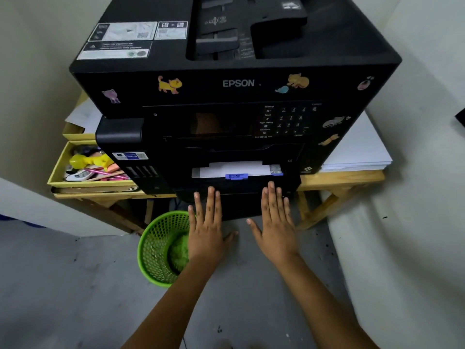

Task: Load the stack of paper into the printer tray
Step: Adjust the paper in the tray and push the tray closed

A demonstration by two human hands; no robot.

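A large black Epson printer (234, 83) with cat stickers stands on a wooden table. Its black paper tray (236, 188) sticks out a little at the bottom front. White paper (234, 168) lies in the tray behind a blue guide clip (236, 176). My left hand (205, 227) and my right hand (275, 222) are flat, fingers apart, with the fingertips against the tray's front edge. Neither hand holds anything.
A green mesh waste basket (161, 250) stands on the grey floor under my left hand. A yellow tray of pens and toys (88, 167) sits left of the printer. A stack of white sheets (359, 149) lies on the wooden table (342, 177) at the right. Walls close in on both sides.
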